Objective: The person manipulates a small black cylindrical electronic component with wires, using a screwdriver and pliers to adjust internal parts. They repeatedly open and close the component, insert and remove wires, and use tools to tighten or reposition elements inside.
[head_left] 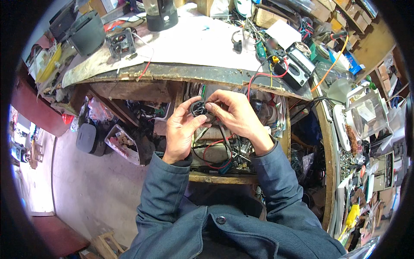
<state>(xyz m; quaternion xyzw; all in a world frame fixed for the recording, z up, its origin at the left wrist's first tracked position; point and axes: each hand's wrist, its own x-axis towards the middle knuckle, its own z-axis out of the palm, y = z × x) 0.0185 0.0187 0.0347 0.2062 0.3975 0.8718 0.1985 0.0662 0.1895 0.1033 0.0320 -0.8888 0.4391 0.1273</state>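
A small round black part (199, 108) with an open, ridged inside is held up over a pulled-out drawer (222, 178). My left hand (180, 129) is closed around its left and near sides, thumb at the lower rim. My right hand (236, 114) pinches at its right edge, with thumb and fingertips together. Whether the right fingers grip the part itself or a tiny piece on it is too small to tell. Beneath the hands, the drawer is full of loose wires, among them a red cable (206, 154).
Ahead stands a workbench (185, 47) with a dark worn edge. On it are a kettle-like appliance (160, 15), a black metal frame part (120, 43) and a black analog meter (297, 71) with red leads. Cluttered shelves fill the right; an open box (125, 144) sits on the floor at left.
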